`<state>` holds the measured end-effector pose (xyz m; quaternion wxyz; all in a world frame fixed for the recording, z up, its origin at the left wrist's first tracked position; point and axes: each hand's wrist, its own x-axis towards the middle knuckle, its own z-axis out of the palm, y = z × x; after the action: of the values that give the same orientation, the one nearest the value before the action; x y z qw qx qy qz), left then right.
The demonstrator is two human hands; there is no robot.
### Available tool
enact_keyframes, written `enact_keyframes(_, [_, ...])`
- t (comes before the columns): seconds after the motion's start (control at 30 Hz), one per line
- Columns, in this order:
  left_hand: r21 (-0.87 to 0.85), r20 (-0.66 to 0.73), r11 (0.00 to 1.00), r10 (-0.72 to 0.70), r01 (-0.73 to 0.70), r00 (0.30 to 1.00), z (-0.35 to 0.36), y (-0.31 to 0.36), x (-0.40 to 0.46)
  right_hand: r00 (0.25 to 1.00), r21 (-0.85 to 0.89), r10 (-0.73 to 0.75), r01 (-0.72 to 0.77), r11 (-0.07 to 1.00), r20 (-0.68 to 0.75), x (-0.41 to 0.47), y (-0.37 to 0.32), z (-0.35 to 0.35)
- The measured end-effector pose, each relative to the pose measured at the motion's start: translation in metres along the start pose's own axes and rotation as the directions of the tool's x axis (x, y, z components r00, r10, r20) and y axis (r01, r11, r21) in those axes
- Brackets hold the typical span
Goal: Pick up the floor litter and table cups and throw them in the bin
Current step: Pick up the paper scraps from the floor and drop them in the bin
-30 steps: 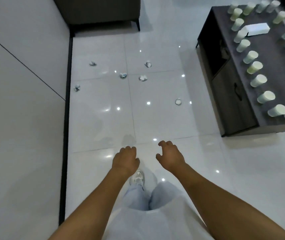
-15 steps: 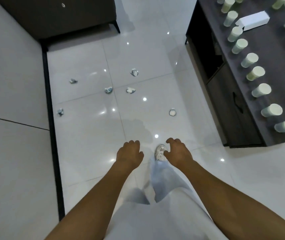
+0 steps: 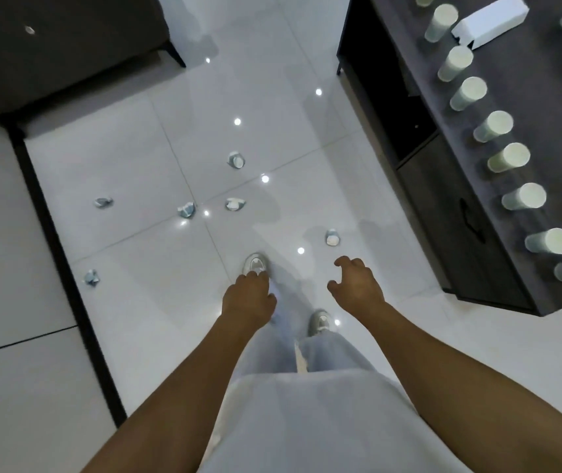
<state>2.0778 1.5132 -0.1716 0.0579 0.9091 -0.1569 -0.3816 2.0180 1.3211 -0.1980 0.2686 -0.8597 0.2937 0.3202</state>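
Several crumpled cups lie on the glossy white floor: the nearest crumpled cup (image 3: 332, 237) sits just ahead of my right hand (image 3: 354, 285), and others lie further off, among them a crumpled cup (image 3: 236, 160) and another (image 3: 91, 277) by the left wall. A row of pale green cups (image 3: 508, 158) stands along the dark table (image 3: 443, 186) on the right. My left hand (image 3: 249, 297) hangs with loosely curled fingers and holds nothing. The right hand's fingers are spread and curved, empty. No bin is in view.
A dark cabinet on legs (image 3: 68, 46) stands at the far left. A black skirting strip (image 3: 64, 268) runs along the left wall. A white box (image 3: 491, 20) lies on the table among the cups. My two shoes (image 3: 255, 262) are on the floor below my hands.
I have walked forward: the litter and the table have come closer. My right hand has opened its fingers and moved rightwards, towards the nearest crumpled cup.
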Motion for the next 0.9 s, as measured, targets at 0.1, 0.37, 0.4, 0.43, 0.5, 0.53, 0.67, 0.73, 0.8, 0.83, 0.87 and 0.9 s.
enact_keyframes(0.1, [0.083,0.022,0.995,0.061,-0.063,0.998,-0.021,-0.013,0.052,0.997,0.078,0.069,-0.066,0.995,-0.036,0.036,-0.019,-0.004])
enact_keyframes(0.37, [0.220,0.100,0.968,0.102,-0.122,0.990,-0.039,-0.024,0.170,0.978,0.155,0.208,-0.206,0.966,0.001,0.133,-0.015,-0.001])
enact_keyframes(0.4, [0.214,0.107,0.969,0.098,-0.120,0.989,-0.034,-0.023,0.187,0.974,0.167,0.225,-0.222,0.961,0.004,0.149,-0.009,0.002])
enact_keyframes(0.43, [0.201,0.111,0.973,0.093,-0.113,0.990,-0.027,-0.023,0.203,0.971,0.176,0.238,-0.236,0.956,0.008,0.165,-0.002,0.007])
enact_keyframes(0.5, [0.173,0.113,0.980,0.080,-0.099,0.990,-0.011,-0.022,0.236,0.967,0.181,0.256,-0.254,0.950,0.009,0.199,0.015,0.018])
enact_keyframes(0.53, [0.158,0.116,0.983,0.072,-0.090,0.991,-0.001,-0.022,0.252,0.964,0.182,0.267,-0.265,0.947,0.010,0.216,0.024,0.024])
enact_keyframes(0.67, [0.103,0.115,0.993,0.045,-0.057,0.992,0.053,-0.027,0.319,0.959,0.160,0.284,-0.282,0.946,0.015,0.290,0.063,0.061])
enact_keyframes(0.73, [0.085,0.107,0.995,0.048,-0.057,0.993,0.084,-0.031,0.352,0.958,0.108,0.283,-0.286,0.952,0.040,0.331,0.083,0.085])
enact_keyframes(0.8, [0.065,0.080,0.995,0.065,-0.070,0.995,0.117,-0.036,0.384,0.963,0.049,0.263,-0.266,0.963,0.065,0.373,0.100,0.112])
enact_keyframes(0.83, [0.060,0.065,0.995,0.077,-0.081,0.995,0.133,-0.039,0.399,0.966,0.029,0.248,-0.251,0.968,0.072,0.394,0.108,0.126])
enact_keyframes(0.87, [0.058,0.054,0.994,0.090,-0.093,0.994,0.150,-0.041,0.413,0.969,0.015,0.234,-0.236,0.972,0.077,0.414,0.116,0.140])
enact_keyframes(0.9, [0.059,0.047,0.993,0.101,-0.104,0.994,0.166,-0.044,0.426,0.972,0.003,0.222,-0.222,0.975,0.079,0.434,0.123,0.154])
